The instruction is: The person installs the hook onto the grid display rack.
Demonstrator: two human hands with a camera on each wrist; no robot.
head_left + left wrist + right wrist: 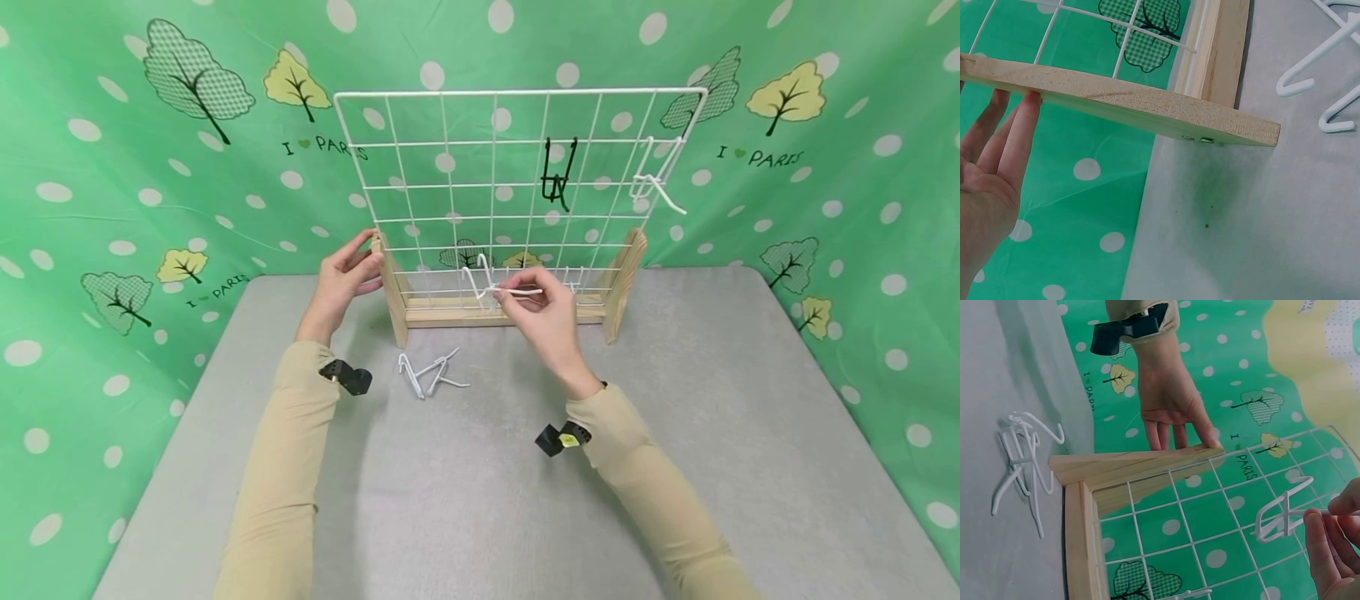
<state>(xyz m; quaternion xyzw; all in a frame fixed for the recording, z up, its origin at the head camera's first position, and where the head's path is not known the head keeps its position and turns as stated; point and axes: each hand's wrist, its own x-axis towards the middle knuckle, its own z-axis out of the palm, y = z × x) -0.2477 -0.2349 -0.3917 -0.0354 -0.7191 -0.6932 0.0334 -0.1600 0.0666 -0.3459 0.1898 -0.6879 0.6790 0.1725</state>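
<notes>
A white wire grid [438, 183] stands upright between two wooden side posts. My left hand [341, 279] is at the left post [392, 292]; in the left wrist view its straight fingers [1019, 137] touch the outer face of the wood. Between thumb and fingertips, my right hand [547, 321] pinches the prong of a white wire hook [1272, 515]. The hook's two bent ends point up, close in front of the lower grid. Two or more loose white hooks [431, 375] lie tangled on the table, nearer me than the left post.
A black hook [557, 179] hangs high on the grid, right of the middle. Another white hook [648, 179] hangs near the upper right corner. A wooden crossbar [442, 318] joins the posts at the bottom. Behind the grey table [465, 500] hangs a green dotted cloth [247, 208].
</notes>
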